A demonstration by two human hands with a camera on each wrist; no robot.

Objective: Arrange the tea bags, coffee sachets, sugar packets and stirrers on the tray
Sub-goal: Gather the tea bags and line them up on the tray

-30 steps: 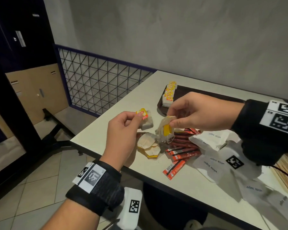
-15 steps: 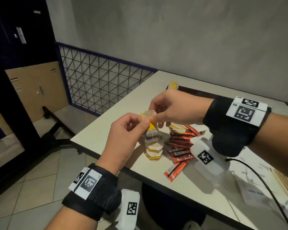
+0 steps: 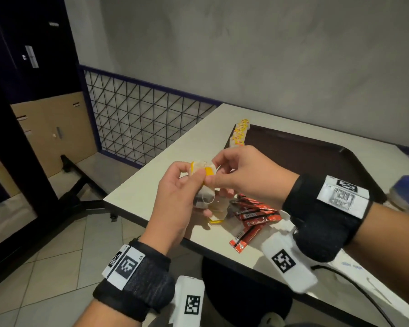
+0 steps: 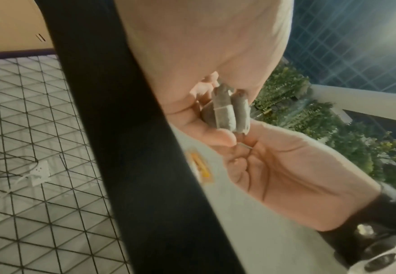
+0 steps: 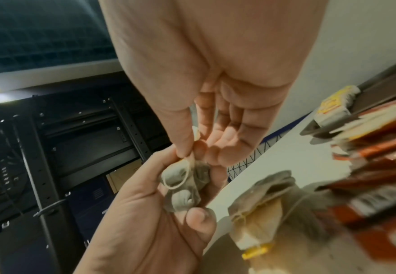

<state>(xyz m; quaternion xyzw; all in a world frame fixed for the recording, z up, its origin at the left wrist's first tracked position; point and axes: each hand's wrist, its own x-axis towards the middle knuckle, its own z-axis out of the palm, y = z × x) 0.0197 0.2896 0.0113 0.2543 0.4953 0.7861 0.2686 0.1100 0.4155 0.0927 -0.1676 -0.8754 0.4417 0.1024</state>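
So a second ago my hands were apart, left hand [image 3: 175, 185] pinching one tea bag by its tag and right hand [image 3: 243, 175] dangling another over the pile on the desk. Now they've come together out past the desk edge and both grips are on the same bunch of tea bags [image 3: 204, 185], bags hanging under my left thumb. My right wrist swung left too, so the sugar packets are mostly hidden behind it, and more of the tray [image 3: 316, 152] shows.
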